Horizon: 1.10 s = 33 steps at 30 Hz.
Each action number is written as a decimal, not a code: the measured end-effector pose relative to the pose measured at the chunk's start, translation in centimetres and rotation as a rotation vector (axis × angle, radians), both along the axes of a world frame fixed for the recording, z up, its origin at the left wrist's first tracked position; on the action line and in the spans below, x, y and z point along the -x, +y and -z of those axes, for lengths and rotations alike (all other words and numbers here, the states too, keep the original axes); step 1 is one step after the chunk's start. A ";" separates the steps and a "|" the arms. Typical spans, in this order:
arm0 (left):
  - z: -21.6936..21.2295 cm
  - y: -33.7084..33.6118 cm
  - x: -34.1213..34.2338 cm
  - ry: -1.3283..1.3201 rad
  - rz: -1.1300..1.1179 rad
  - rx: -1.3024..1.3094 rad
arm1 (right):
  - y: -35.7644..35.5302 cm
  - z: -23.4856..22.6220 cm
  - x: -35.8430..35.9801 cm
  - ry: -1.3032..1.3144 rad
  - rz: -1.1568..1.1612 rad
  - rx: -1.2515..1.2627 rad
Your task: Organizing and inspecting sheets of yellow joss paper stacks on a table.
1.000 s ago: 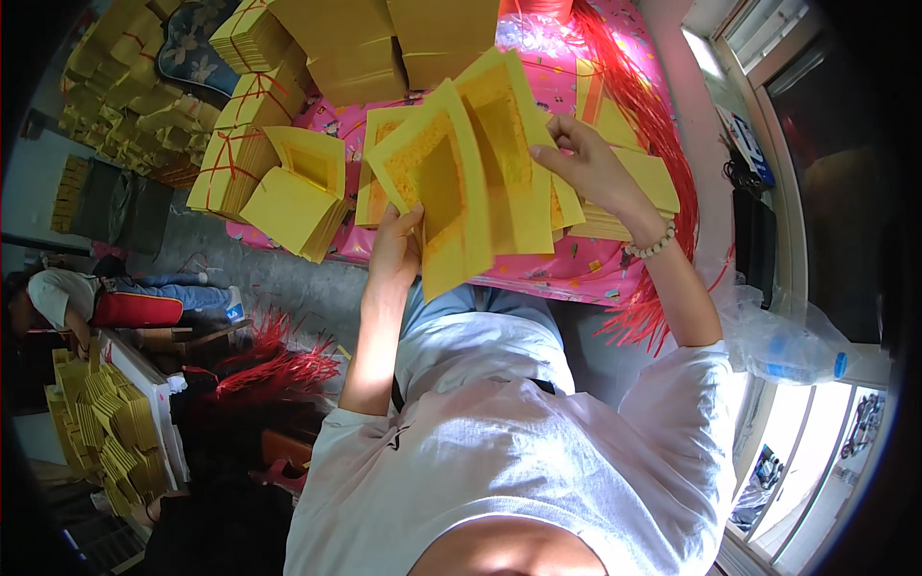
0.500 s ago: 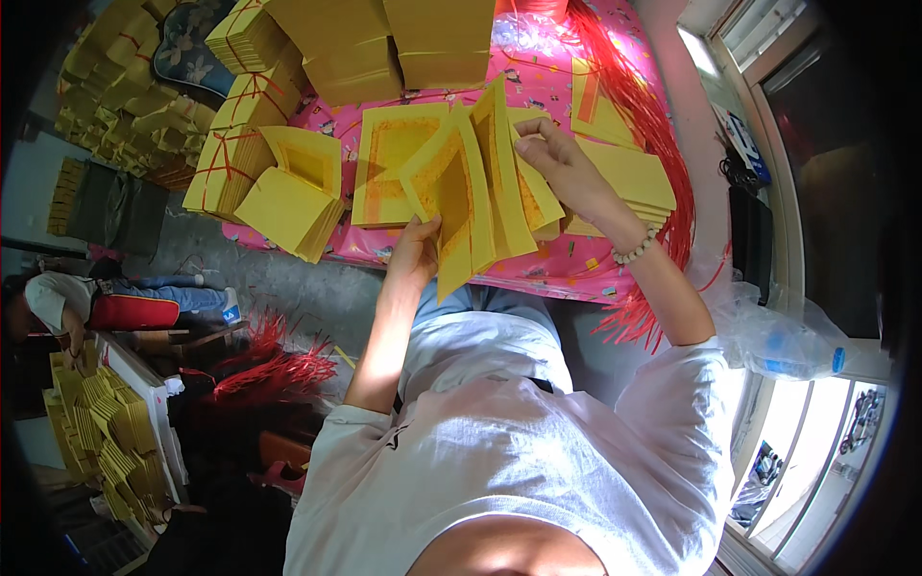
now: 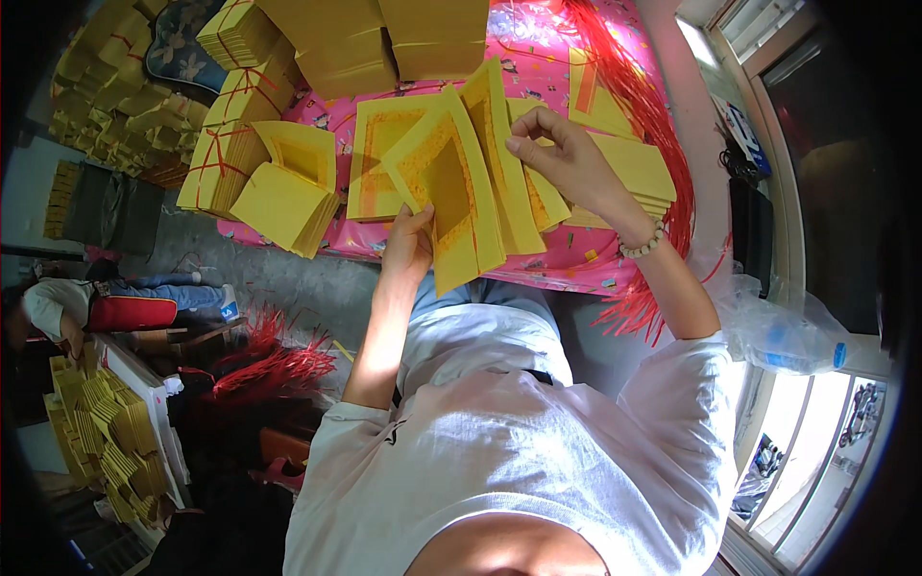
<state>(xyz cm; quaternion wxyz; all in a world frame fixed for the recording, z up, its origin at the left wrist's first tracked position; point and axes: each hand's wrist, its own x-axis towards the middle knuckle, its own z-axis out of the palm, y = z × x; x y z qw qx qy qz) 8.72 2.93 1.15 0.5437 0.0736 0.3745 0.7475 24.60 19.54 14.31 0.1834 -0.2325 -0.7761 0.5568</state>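
Folded yellow paper sheets (image 3: 451, 182) with orange-speckled borders stand spread open in front of me. My left hand (image 3: 410, 245) grips their lower left edge, thumb on top. My right hand (image 3: 562, 158), with a beaded bracelet on the wrist, is at their right side with thumb and fingertips pinched together. Whether a paper edge sits in that pinch is hard to make out. Under and beside the held sheets lies a flat patterned yellow sheet (image 3: 370, 182). Another half-open folded bundle (image 3: 283, 206) rests to its left.
Yellow stacks tied with red string (image 3: 226, 163) and taller stacks (image 3: 437, 43) line the far left of the pink table cover (image 3: 586, 269). Long red strands (image 3: 667, 163) hang along its right. A yellow stack (image 3: 624, 178) sits there too. At lower left, another person (image 3: 48, 307) is beside more yellow bundles (image 3: 115, 422).
The held sheets have swung open wider and tilted to the left, showing more of the inner patterned face. My right hand has shifted slightly; my left hand keeps its grip.
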 end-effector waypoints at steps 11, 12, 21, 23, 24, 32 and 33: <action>-1.1 0.6 -1.4 -0.175 0.033 0.023 | -1.3 -1.2 0.8 0.129 -0.080 0.111; -1.1 0.6 -1.4 -0.175 0.035 0.023 | -1.2 -1.3 0.9 0.118 -0.078 0.095; 1.2 0.4 -0.9 -0.472 0.263 -0.254 | -0.9 -1.4 2.1 0.087 -0.042 0.100; 0.1 0.4 -1.7 -0.335 0.167 -0.144 | -0.8 -1.3 2.2 0.081 -0.040 0.106; 0.3 0.4 -1.5 -0.334 0.164 -0.143 | -0.7 -1.4 2.2 0.096 -0.036 0.105; 0.7 0.8 -0.9 -0.418 0.144 -0.212 | 0.3 -1.8 0.6 0.066 -0.007 -0.095; -0.1 0.9 -1.2 -0.418 0.142 -0.213 | 0.3 -2.1 0.4 -0.055 0.044 -0.152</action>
